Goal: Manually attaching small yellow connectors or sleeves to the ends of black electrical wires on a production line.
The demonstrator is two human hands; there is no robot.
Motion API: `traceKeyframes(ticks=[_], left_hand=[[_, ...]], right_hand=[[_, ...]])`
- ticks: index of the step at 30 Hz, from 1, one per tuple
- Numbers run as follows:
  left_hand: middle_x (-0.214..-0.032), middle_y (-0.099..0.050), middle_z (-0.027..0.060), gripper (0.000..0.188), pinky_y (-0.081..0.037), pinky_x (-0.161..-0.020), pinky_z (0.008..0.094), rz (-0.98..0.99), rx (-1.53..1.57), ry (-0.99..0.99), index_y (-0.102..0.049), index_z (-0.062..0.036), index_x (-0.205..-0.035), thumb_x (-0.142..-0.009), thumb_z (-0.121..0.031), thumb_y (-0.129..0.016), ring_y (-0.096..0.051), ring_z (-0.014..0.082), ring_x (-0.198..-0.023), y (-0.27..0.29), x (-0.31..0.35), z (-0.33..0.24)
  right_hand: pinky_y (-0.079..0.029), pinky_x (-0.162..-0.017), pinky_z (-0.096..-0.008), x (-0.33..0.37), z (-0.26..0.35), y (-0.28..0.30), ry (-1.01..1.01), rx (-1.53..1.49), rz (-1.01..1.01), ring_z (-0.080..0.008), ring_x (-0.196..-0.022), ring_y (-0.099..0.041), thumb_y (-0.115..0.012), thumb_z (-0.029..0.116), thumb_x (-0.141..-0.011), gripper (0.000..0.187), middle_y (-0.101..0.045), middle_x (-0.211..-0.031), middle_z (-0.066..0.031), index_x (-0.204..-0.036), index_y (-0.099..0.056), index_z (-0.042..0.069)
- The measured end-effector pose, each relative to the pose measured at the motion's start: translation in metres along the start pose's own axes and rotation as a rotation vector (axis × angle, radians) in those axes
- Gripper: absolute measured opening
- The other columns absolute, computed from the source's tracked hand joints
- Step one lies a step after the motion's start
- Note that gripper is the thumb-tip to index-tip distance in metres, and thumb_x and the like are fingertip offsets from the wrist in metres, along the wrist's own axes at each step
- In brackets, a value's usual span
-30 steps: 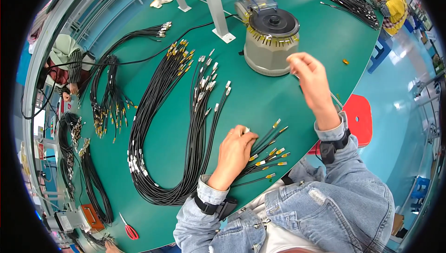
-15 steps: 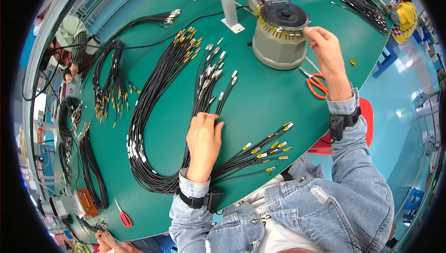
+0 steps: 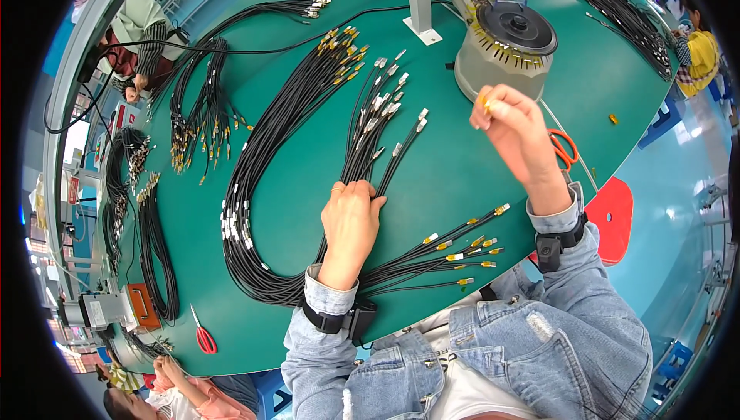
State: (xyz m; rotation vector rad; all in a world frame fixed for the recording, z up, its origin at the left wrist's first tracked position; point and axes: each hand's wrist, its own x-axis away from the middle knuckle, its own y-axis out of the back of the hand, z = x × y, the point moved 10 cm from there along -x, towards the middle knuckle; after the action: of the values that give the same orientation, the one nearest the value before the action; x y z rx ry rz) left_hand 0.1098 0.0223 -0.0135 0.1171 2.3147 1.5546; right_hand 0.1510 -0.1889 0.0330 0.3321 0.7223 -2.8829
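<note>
Green worktop (image 3: 455, 173) extends beneath the work, with a grey tape dispenser (image 3: 501, 69) at its far side and orange-handled scissors (image 3: 565, 150) to the right of the dispenser. Right hand (image 3: 520, 133): raised just in front of the dispenser, thumb and fingers pinching a small yellow tape piece (image 3: 487, 105). Left hand (image 3: 351, 227): lowered over the right limb of the U-shaped cable bundle (image 3: 270, 123), fingers curled together and pointing away from the body; the palm side is hidden, so whether the fingers grip any cable cannot be told. Governing relation: a small group of loose cables (image 3: 399, 159) emerges just to the right of the left fingers, its long axis slanting away from the body and to the right. White ends (image 3: 422, 115) of this group lie to the left of the pinched tape piece and slightly nearer the body, with bare worktop between. The left hand is nearer to the visible shafts of these cables; both hands are clear of the white ends. At the lower right, 1 further fan of cables with yellow-wrapped ends (image 3: 483, 242) points rightward, between the left hand and the denim jacket (image 3: 532, 343).
</note>
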Motion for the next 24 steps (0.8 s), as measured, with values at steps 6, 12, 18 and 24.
traceKeyframes(ticks=[6,12,18,24], left_hand=[[-0.065,-0.056,0.0088,0.018,-0.045,-0.058,0.0372,0.052,0.033,0.054,-0.054,-0.0020,-0.067,-0.065,-0.009,-0.071,-0.052,0.0279,-0.069,-0.001,-0.002,0.006],[-0.065,-0.057,0.0038,0.012,-0.040,-0.053,0.0262,0.009,0.606,0.264,-0.056,-0.0016,-0.080,-0.077,-0.009,-0.064,-0.049,0.0133,-0.060,-0.002,-0.004,0.023],[-0.067,-0.057,0.0026,0.014,-0.033,-0.048,0.0171,0.077,1.172,0.388,-0.056,-0.0002,-0.096,-0.085,-0.009,-0.057,-0.043,0.0034,-0.053,-0.013,-0.013,-0.002],[-0.067,-0.057,0.0021,0.017,-0.028,-0.042,0.0158,0.122,1.267,0.382,-0.057,0.0001,-0.102,-0.088,-0.008,-0.053,-0.040,0.0015,-0.049,-0.019,-0.008,-0.015]], right_hand=[[-0.036,-0.069,-0.0266,0.004,-0.032,-0.007,-0.137,-0.016,0.118,-0.0132,-0.071,-0.042,-0.054,0.014,-0.083,0.015,-0.046,-0.073,-0.0037,-0.074,-0.050,0.003],[-0.036,-0.068,-0.0259,0.009,-0.041,-0.017,-0.181,0.015,0.114,-0.0118,-0.071,-0.042,-0.055,0.013,-0.083,0.014,-0.047,-0.075,-0.0027,-0.074,-0.051,0.003],[-0.036,-0.070,-0.0247,0.027,-0.062,-0.036,-0.306,0.125,0.136,-0.0083,-0.075,-0.044,-0.056,0.010,-0.084,0.012,-0.048,-0.079,-0.0005,-0.076,-0.051,0.002],[-0.037,-0.071,-0.0250,0.036,-0.068,-0.052,-0.294,0.194,0.152,-0.0080,-0.076,-0.045,-0.056,0.008,-0.084,0.011,-0.049,-0.081,-0.0003,-0.077,-0.051,0.002]])
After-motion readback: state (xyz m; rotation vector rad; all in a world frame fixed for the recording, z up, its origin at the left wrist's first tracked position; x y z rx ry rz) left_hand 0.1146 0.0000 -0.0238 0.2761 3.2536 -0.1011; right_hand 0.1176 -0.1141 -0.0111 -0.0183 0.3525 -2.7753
